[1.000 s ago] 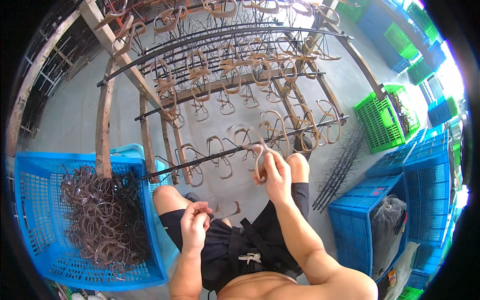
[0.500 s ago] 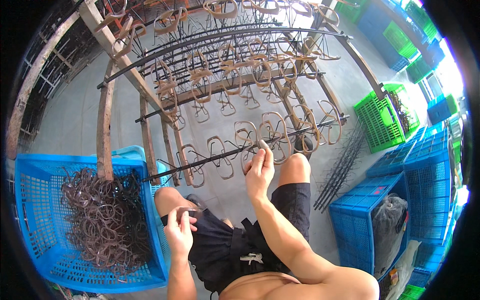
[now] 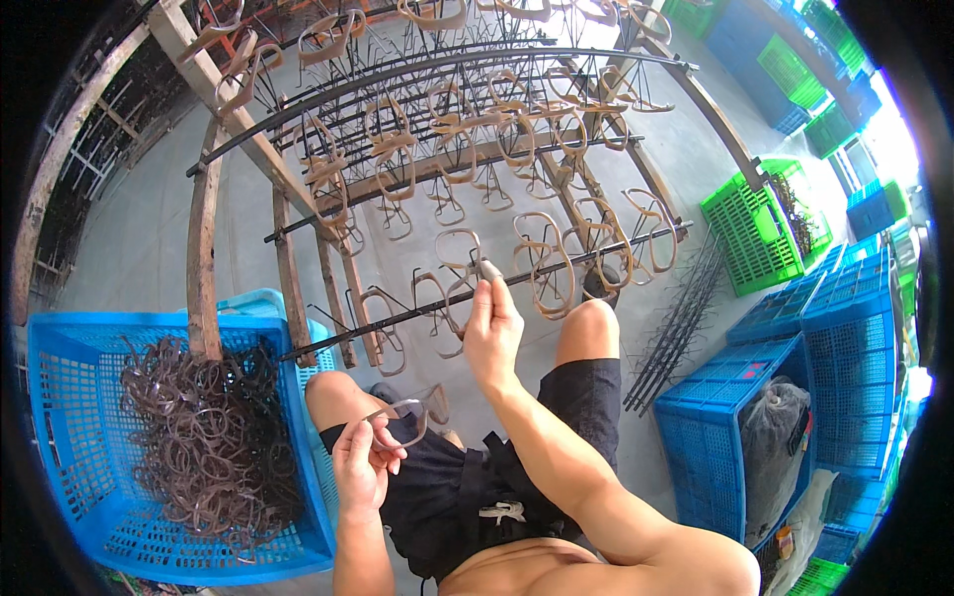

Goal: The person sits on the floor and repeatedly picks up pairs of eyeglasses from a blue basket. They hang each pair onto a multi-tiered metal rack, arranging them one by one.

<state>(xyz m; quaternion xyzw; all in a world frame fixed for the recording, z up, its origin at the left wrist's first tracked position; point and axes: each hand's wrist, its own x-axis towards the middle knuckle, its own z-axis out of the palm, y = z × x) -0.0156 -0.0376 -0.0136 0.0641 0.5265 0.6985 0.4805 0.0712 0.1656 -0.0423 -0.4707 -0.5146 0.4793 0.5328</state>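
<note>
My left hand (image 3: pixel 362 467) pinches a translucent brownish eyeglass frame (image 3: pixel 421 425) in front of my knees, beside the blue basket. My right hand (image 3: pixel 494 333) is raised to the nearest black bar (image 3: pixel 397 320). Its fingers are closed on an eyeglass frame (image 3: pixel 458 233) at that bar; a grey cover sits on one fingertip (image 3: pixel 489 270). To the right of this hand, more tan eyeglass frames (image 3: pixel 545 266) hang from prongs on the same bar. Others hang to its left, nearer the wooden post.
A blue basket (image 3: pixel 60 417) at left holds a heap of brownish frames (image 3: pixel 209 447). The wooden rack (image 3: pixel 206 248) ahead carries several bars of hanging frames. At right are loose pronged bars (image 3: pixel 676 328) on the floor, a green crate (image 3: pixel 740 238) and blue crates (image 3: pixel 696 447).
My right hand has shifted left along the bar, and the eyeglass frame there has moved left with it. In my left hand the frame has turned and shows its rims.
</note>
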